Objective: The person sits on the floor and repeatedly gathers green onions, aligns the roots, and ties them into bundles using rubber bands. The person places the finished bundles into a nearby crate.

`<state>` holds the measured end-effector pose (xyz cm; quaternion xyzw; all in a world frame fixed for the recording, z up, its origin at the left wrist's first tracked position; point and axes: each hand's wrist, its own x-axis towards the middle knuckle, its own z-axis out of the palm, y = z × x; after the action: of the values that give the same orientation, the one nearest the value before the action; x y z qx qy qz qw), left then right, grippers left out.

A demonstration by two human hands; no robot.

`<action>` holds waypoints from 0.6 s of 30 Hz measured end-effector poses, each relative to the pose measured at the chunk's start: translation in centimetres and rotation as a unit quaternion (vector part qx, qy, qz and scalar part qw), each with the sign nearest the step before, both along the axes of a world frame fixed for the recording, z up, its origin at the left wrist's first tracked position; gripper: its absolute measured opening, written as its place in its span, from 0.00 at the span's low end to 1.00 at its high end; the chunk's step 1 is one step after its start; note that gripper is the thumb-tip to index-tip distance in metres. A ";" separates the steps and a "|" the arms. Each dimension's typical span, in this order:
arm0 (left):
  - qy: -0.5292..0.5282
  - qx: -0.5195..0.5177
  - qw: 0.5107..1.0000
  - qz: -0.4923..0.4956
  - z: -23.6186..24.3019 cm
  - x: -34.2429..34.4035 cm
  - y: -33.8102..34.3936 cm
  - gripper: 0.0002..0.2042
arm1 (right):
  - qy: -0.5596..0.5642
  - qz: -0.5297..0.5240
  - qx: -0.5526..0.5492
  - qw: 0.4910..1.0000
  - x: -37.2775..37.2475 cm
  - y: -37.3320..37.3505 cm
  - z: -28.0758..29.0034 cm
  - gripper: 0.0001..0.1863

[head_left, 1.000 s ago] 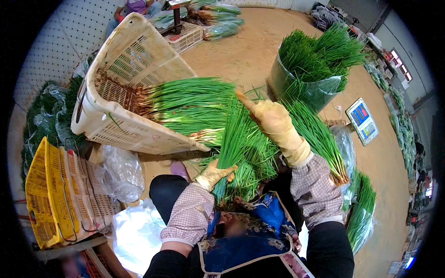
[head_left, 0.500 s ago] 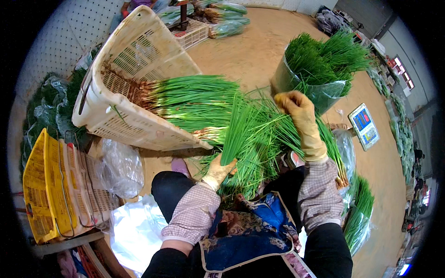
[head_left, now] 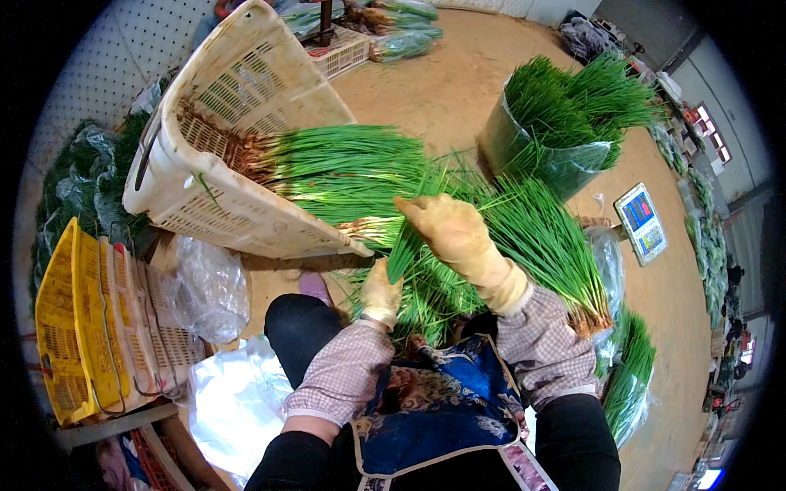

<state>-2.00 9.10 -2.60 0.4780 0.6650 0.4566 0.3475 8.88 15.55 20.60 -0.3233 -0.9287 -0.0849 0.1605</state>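
While a white crate point(head_left: 246, 219) opens toward the right, rooted green stalks point(head_left: 352, 168) lie partly inside it, their leaf ends reaching out. Another bundle point(head_left: 548, 245) lies just right of the right forearm. Between them, a green handful point(head_left: 401, 255) leans upward, clamped in the gloved left hand point(head_left: 381, 293). The gloved right hand point(head_left: 452, 233) is beside its upper part; whether its fingers grip leaves, I cannot tell.

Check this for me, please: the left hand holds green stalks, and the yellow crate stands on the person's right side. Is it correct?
Not entirely: the yellow crate stands on the person's left side, as the head view shows. The left hand does hold green stalks.
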 end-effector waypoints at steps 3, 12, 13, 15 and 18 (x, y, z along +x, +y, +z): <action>-0.006 -0.009 1.000 -0.021 -1.8 -0.2 0.2 0.16 | -0.051 0.018 0.117 0.992 -1.1 1.0 -3.4 0.04; -0.056 0.010 0.998 -0.026 -1.4 0.8 -0.1 0.15 | -0.128 0.032 0.063 0.989 -0.7 1.3 -4.7 0.02; -0.040 0.002 0.999 -0.036 -1.3 0.8 0.0 0.15 | -0.108 0.019 0.046 0.993 -0.6 1.3 -4.5 0.02; -0.009 -0.015 0.998 -0.055 -1.1 0.7 0.0 0.14 | -0.067 -0.005 0.012 0.998 -0.4 1.4 -4.0 0.02; -0.043 -0.027 0.998 -0.044 -0.9 0.7 -0.3 0.13 | 0.180 -0.054 -0.101 0.977 0.7 2.6 -1.5 0.05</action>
<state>-1.30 8.79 -3.46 0.4778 0.6396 0.4428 0.4080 9.57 18.10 19.08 -0.3973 -0.8697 0.0608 0.2866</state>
